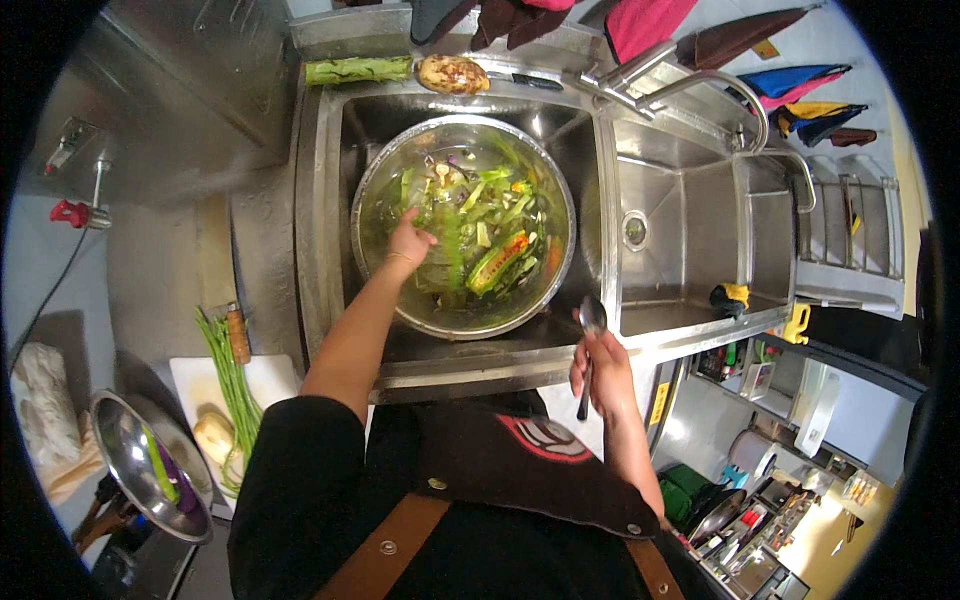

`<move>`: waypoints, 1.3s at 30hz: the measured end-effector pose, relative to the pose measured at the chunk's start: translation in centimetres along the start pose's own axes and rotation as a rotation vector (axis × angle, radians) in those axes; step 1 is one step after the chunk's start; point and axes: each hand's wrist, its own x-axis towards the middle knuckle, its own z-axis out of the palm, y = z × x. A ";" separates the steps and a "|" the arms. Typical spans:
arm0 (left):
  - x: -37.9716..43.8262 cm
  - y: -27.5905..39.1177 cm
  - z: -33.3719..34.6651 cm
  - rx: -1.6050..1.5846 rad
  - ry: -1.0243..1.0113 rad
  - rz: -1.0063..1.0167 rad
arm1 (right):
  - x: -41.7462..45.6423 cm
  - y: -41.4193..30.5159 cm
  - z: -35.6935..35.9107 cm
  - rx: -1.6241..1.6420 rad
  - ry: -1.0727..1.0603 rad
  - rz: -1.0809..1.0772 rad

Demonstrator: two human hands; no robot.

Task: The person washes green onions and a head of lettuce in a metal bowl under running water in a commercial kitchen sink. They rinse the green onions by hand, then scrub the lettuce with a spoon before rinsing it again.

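Observation:
In the left sink basin stands a large round steel bowl point(463, 334) full of water and vegetable scraps. My left hand point(411, 241) reaches over its left part, fingers apart, at the water; whether it touches the pale green strip point(448, 247) beside it I cannot tell. A halved bitter melon point(498, 264) with red and orange inside floats right of the hand. My right hand point(604, 371) holds a metal spoon point(592, 315), bowl end up, over the sink's front edge. Behind the big bowl, a green stalk point(358, 70), a brown-spotted tuber point(453, 74) and a black-handled knife point(536, 81) lie on the ledge.
To the left, a white cutting board point(187, 369) bears long green beans point(234, 390), a peeled tuber point(215, 437) and a wooden-handled cleaver point(238, 334). A tilted steel bowl point(196, 529) holds green and purple vegetables. Faucets point(701, 79) reach over the right basin point(652, 289). Cloths point(649, 26) hang behind.

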 end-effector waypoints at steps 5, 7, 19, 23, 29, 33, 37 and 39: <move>-1.7 -3.8 2.3 0.022 -0.035 0.076 | 3.4 -2.0 3.8 0.034 -0.207 -0.098; -0.8 -4.4 6.3 0.179 -0.171 -0.050 | 3.6 -2.3 4.0 -0.016 -0.262 -0.100; -2.3 3.4 11.9 0.074 0.072 -0.657 | 4.1 -1.2 -2.2 -0.170 -0.109 -0.003; -4.7 4.4 8.7 -0.454 -0.109 -0.661 | 6.4 -2.0 -3.2 -0.119 -0.111 0.025; -11.3 11.1 2.6 -0.858 -0.454 -0.198 | 8.9 -3.8 2.2 -0.620 -0.266 -0.357; -13.6 14.8 1.1 -1.176 -0.581 -0.054 | 10.9 -6.6 5.5 -1.005 -0.052 -0.867; -14.9 16.3 1.0 -0.973 -0.483 0.184 | 9.9 -8.9 7.9 -1.233 -0.030 -0.959; -15.4 16.7 1.1 -0.997 -0.429 0.165 | 8.9 -9.7 9.0 -1.358 0.017 -0.880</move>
